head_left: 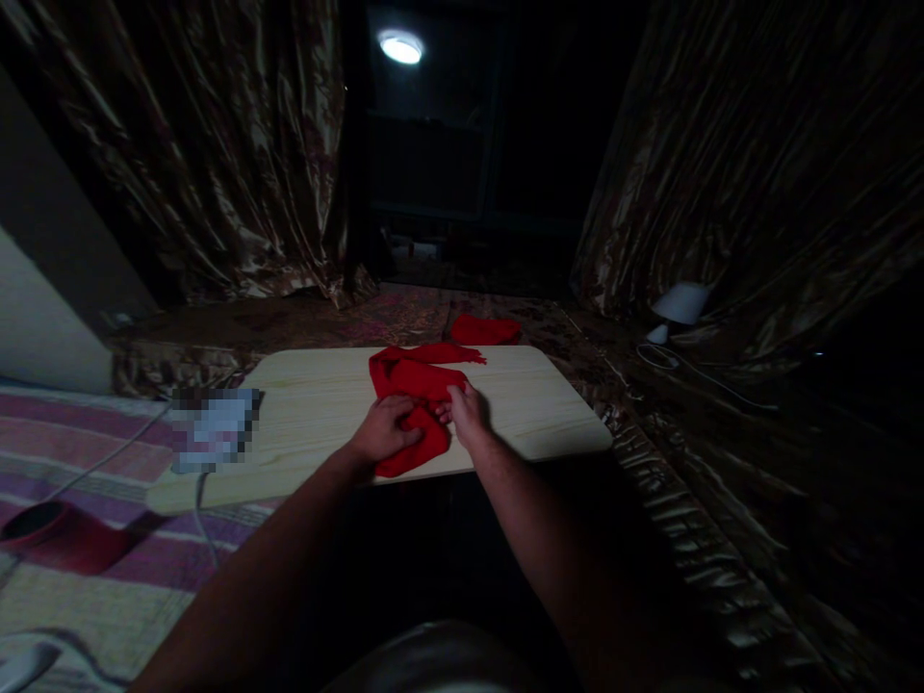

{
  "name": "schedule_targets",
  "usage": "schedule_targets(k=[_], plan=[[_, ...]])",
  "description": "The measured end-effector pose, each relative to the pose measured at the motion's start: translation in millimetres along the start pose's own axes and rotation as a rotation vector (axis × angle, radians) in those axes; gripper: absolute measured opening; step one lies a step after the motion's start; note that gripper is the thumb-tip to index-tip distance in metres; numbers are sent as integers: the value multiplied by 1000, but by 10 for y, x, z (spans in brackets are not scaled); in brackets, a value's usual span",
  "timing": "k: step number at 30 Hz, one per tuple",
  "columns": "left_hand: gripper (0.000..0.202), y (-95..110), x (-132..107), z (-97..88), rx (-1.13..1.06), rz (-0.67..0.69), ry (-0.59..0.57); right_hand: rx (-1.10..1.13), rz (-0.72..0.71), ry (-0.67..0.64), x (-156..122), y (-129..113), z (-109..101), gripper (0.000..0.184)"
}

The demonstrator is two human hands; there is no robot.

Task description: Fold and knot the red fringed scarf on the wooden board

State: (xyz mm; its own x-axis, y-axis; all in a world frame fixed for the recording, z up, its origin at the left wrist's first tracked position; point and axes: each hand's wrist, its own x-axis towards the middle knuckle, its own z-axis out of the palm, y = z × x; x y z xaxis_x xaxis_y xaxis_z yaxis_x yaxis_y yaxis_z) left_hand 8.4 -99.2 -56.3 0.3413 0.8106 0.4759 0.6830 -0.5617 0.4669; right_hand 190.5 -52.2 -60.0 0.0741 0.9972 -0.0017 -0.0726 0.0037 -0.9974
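A red scarf (pixel 429 377) with a fringed end lies bunched and partly folded on a pale wooden board (pixel 318 404). On its near left side, my left hand (pixel 386 430) has its fingers curled over the cloth, the thumb resting along it. Across from it, my right hand (pixel 468 414) pinches the scarf's right edge between thumb and fingers. Part of the cloth hangs down toward the board's front edge between my hands. Just beyond the board's far edge sits a second folded red cloth (pixel 485 330).
A pixelated flat object (pixel 217 428) with a cable rests at the board's left end. To the left, a red cup-like object (pixel 64 534) lies on a striped bed cover (pixel 144 568). A small white lamp (pixel 682 303) stands at right, beside patterned curtains (pixel 722 173).
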Motion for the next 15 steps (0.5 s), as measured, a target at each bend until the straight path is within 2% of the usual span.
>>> schedule_targets(k=[3,6,9,12,15], plan=[[19,17,7,-32,-62,-53,-11,279,62,51,51,-34,-145,17],[16,43,9,-56,-126,-117,-14,430,44,128,172,-150,-463,17],[16,55,9,-61,-226,-183,-20,417,-20,263,369,-302,-895,21],[16,43,3,-49,-326,-255,-6,306,-97,426,570,-438,-1309,27],[15,6,-4,-28,-359,-319,22,205,-124,568,704,-508,-1597,35]])
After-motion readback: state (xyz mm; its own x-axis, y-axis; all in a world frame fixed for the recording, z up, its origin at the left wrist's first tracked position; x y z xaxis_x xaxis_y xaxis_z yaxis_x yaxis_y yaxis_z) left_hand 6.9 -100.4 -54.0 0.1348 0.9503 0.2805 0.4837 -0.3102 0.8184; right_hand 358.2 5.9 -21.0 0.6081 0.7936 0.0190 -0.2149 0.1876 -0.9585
